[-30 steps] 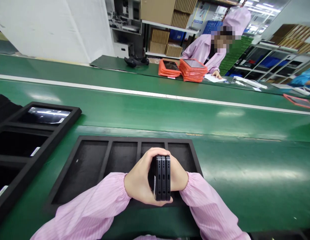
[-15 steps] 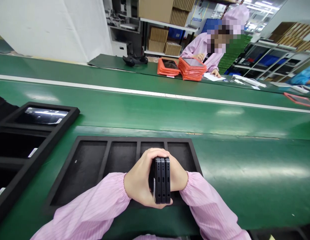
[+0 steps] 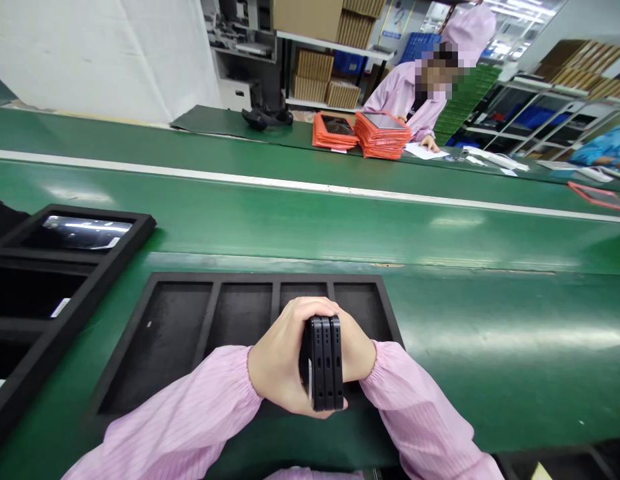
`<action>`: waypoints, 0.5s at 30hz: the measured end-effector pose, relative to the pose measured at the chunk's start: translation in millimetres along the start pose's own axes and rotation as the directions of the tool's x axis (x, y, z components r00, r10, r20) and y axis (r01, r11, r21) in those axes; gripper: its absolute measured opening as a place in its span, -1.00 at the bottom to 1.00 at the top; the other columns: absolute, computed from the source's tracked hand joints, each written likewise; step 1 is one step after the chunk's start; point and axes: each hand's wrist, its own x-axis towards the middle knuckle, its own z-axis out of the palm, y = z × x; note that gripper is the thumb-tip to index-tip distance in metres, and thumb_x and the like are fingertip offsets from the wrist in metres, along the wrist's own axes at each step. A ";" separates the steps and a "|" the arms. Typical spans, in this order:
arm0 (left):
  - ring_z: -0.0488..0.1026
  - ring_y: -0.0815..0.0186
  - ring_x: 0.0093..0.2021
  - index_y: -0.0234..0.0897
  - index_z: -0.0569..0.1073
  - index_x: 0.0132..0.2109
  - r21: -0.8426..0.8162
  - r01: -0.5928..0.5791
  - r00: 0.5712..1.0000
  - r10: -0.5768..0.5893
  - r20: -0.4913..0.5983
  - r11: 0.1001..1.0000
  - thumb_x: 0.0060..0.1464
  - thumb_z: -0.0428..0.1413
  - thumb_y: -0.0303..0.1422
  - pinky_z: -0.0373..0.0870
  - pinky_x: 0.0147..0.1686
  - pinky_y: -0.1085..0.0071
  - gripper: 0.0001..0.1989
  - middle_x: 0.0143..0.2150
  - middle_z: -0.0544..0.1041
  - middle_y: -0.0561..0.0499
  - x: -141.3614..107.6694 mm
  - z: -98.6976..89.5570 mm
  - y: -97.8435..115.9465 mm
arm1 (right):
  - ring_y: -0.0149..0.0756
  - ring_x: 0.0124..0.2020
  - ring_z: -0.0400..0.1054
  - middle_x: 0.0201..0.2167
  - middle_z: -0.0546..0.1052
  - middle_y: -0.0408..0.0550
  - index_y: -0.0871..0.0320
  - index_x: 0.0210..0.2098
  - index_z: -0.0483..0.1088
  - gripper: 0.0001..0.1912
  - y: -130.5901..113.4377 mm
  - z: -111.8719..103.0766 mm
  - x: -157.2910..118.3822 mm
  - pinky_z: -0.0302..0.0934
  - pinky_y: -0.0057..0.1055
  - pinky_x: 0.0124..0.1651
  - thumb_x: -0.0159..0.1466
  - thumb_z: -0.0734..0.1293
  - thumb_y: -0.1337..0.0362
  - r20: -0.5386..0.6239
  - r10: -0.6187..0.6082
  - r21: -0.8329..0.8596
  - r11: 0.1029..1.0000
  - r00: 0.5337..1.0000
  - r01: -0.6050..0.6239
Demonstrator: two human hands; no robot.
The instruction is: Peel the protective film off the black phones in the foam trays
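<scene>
Three dark smartphones [image 3: 328, 363] are pressed together in a stack, their bottom edges with ports turned towards me. My left hand [image 3: 283, 357] is wrapped round the stack from the left, its fingers over the top and thumb low. From the other side my right hand [image 3: 357, 347] grips the same stack; most of its fingers are hidden behind the phones. Beneath both hands lies a black foam tray [image 3: 215, 313] with several rectangular compartments, partly covered by my hands and sleeves.
At the left, another black tray [image 3: 97, 280] holds flat dark devices with white labels. Across the green bench [image 3: 465, 320], a co-worker [image 3: 403, 93] in pink stands behind stacks of orange-wrapped tablets [image 3: 383, 137]. A black object [image 3: 267, 118] lies on the far bench. Part of a dark tray [image 3: 565, 463] shows bottom right.
The view has shifted slightly. My hands keep their grip on the phones almost unmoved. Across the bench, the co-worker's head and raised hand have lowered.
</scene>
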 end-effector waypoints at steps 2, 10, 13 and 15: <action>0.44 0.01 -0.02 -0.19 0.15 0.20 0.001 0.014 1.000 -0.014 0.008 1.000 -0.20 0.34 0.00 0.45 -0.04 0.01 -0.11 -0.02 0.37 -0.18 0.8 -0.2 -0.2 | -0.04 0.00 0.40 -0.08 0.44 0.09 0.15 0.01 0.23 -0.36 -1.8 -1.0 1.2 0.35 -0.07 0.05 0.01 0.47 0.10 0.002 0.026 0.034 0.999 1.000 -0.026; 0.41 -0.02 0.01 -0.17 0.11 0.23 0.052 0.122 0.990 -0.125 0.059 0.991 -0.28 0.39 -0.05 0.43 -0.03 -0.01 -0.03 0.02 0.34 -0.19 4.9 -0.6 1.6 | -0.08 -0.11 0.36 -0.09 0.36 0.09 0.15 0.06 0.10 -0.19 -0.8 -4.9 -0.4 0.36 -0.16 -0.12 -0.09 0.49 0.11 0.019 0.177 0.152 0.972 0.984 -0.178; 0.41 -0.03 0.01 -0.17 0.09 0.23 0.086 0.138 0.988 -0.143 0.060 0.987 -0.27 0.39 -0.05 0.43 -0.03 -0.04 -0.02 0.02 0.33 -0.18 5.9 0.5 3.0 | -0.21 -0.25 0.31 -0.20 0.34 -0.01 0.14 -0.01 0.11 -0.29 -1.2 -7.0 1.5 0.33 -0.25 -0.22 -0.05 0.46 0.09 0.071 0.152 0.169 0.972 0.986 -0.162; 0.41 -0.02 0.01 -0.18 0.08 0.23 0.106 0.138 0.988 -0.145 0.060 0.985 -0.26 0.38 -0.05 0.43 -0.03 -0.05 -0.03 0.02 0.32 -0.19 6.4 1.2 3.9 | -0.28 -0.32 0.27 -0.24 0.33 -0.05 0.14 -0.04 0.11 -0.35 -2.0 -8.1 3.1 0.30 -0.28 -0.26 -0.01 0.44 0.10 0.104 0.130 0.175 0.974 0.986 -0.147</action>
